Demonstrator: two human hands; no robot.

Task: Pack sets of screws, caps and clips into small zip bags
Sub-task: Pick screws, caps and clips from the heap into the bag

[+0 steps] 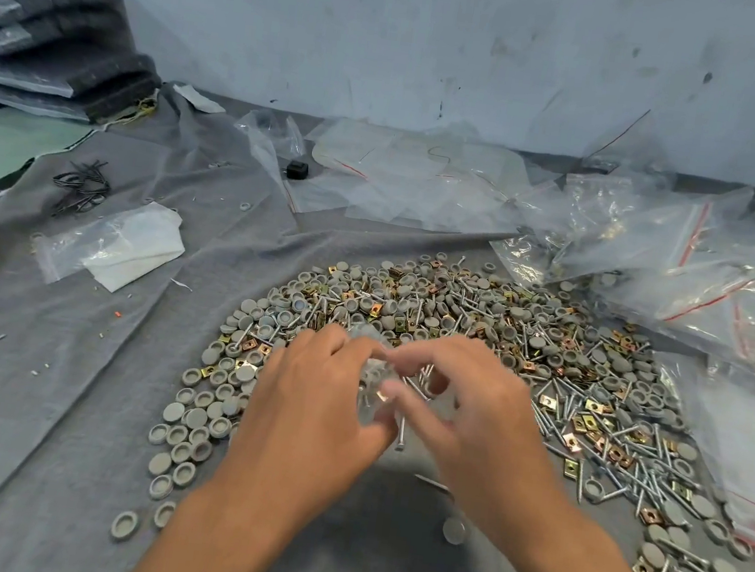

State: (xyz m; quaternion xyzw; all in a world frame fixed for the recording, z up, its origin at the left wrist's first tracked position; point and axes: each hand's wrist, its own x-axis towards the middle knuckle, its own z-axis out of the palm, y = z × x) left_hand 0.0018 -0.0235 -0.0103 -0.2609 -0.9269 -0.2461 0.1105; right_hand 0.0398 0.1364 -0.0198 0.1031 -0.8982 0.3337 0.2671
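A wide heap of grey round caps [199, 421], long silver screws [620, 466] and brass square clips [588, 421] covers the grey cloth [64, 388] in front of me. Above the heap's near edge both hands meet around a small clear zip bag [374, 384] with screws showing inside it. My left hand [317, 402] grips the bag from the left with curled fingers. My right hand [470, 408] pinches the bag's top from the right. The bag is blurred and mostly hidden by my fingers.
Filled zip bags with red strips [685, 268] pile up at the right. Empty clear bags [409, 175] lie at the back by the wall. A flat bag with white paper [116, 246], black wire clips [81, 189] and stacked dark foam [53, 36] sit on the left.
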